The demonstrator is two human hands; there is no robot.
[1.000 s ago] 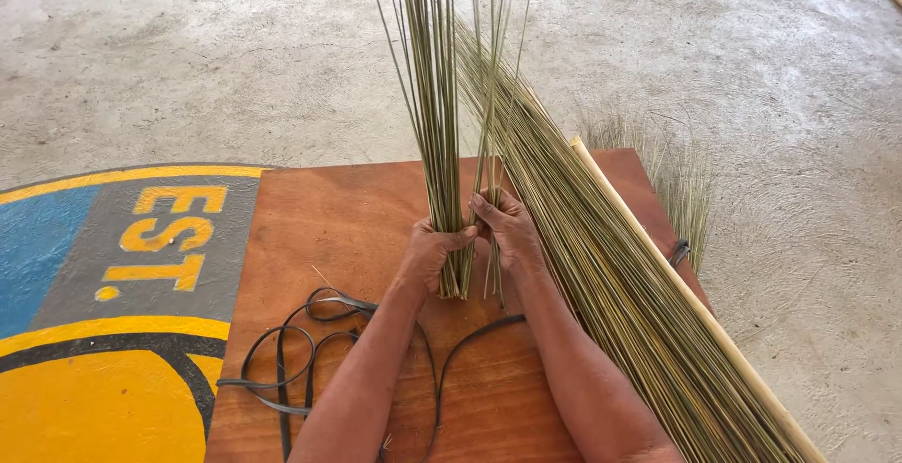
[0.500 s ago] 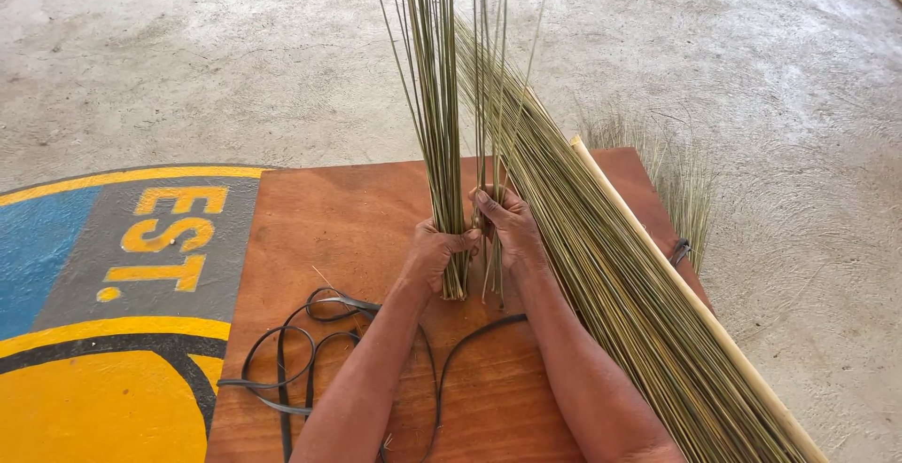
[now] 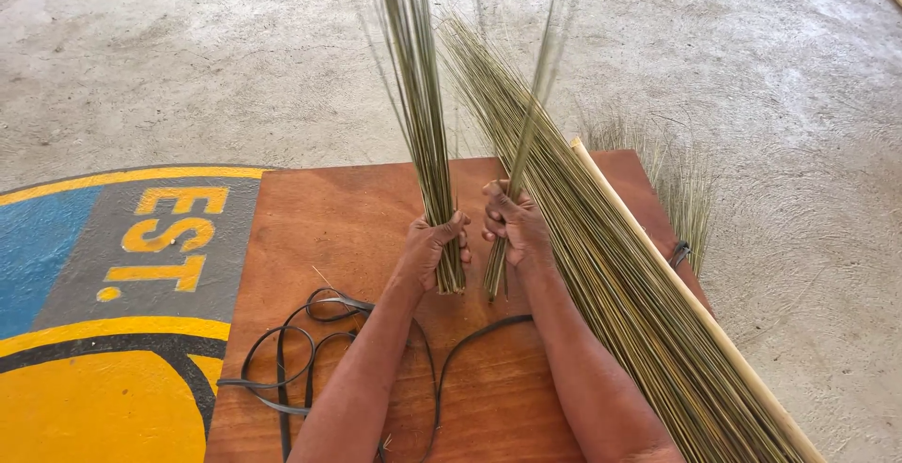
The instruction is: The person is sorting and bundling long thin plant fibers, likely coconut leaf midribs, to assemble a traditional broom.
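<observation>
The single bunch of thin green sticks that both hands were clasping together a moment ago is now being parted into two. The left hand [image 3: 430,249] is gripping the thicker bundle [image 3: 425,134] upright, its butt ends resting on the wooden worktop [image 3: 329,228]. The right hand [image 3: 515,223], just beside it, is closing around a thinner bundle [image 3: 526,153] and tilting it away to the right. That suggests sticks are being sorted out of the bunch. A large sheaf of sticks [image 3: 639,303] and a pale pole [image 3: 658,256] are lying right of the right hand; black straps [image 3: 301,350] are lying near the left forearm.
</observation>
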